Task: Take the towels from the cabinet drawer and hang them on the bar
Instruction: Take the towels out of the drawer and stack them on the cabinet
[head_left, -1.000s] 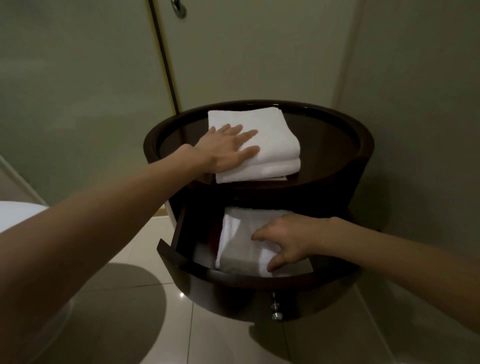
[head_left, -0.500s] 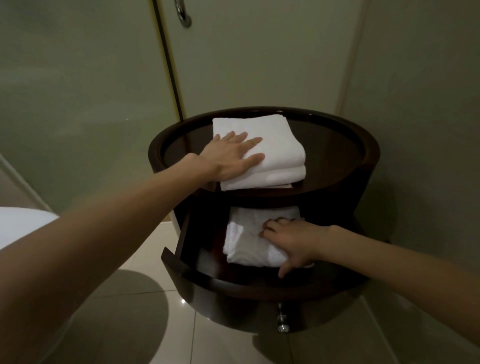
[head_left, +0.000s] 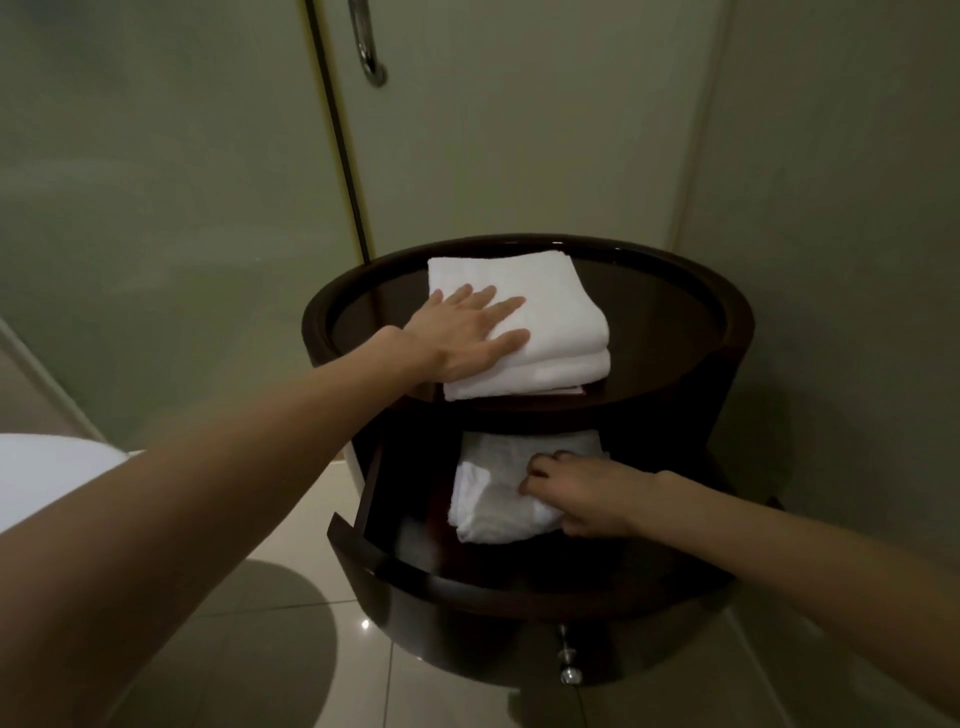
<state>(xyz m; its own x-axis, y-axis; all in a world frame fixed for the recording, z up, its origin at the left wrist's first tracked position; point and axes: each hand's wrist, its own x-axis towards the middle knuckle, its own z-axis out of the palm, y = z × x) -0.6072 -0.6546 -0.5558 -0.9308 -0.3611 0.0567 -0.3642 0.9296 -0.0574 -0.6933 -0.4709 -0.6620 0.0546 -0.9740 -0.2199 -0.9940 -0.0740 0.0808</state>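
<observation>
A round dark wooden cabinet (head_left: 727, 332) stands in the corner with its drawer (head_left: 415, 571) pulled out. A folded white towel stack (head_left: 550, 312) lies on the cabinet top, and my left hand (head_left: 467, 332) rests flat on it with straight fingers. Inside the drawer lies a crumpled white towel (head_left: 493, 499). My right hand (head_left: 587, 493) grips its right side, fingers curled into the cloth and thumb below. The part of the towel under that hand is hidden.
A metal bar handle (head_left: 366, 47) hangs on the frosted glass door behind the cabinet. A white toilet edge (head_left: 47, 473) shows at the left. A small metal knob (head_left: 569, 670) sticks out below the drawer front. Glossy floor tiles lie below.
My right hand has closed its fingers on the drawer towel, bunching and lifting it toward the back of the drawer. My left hand has stayed flat on the top towels.
</observation>
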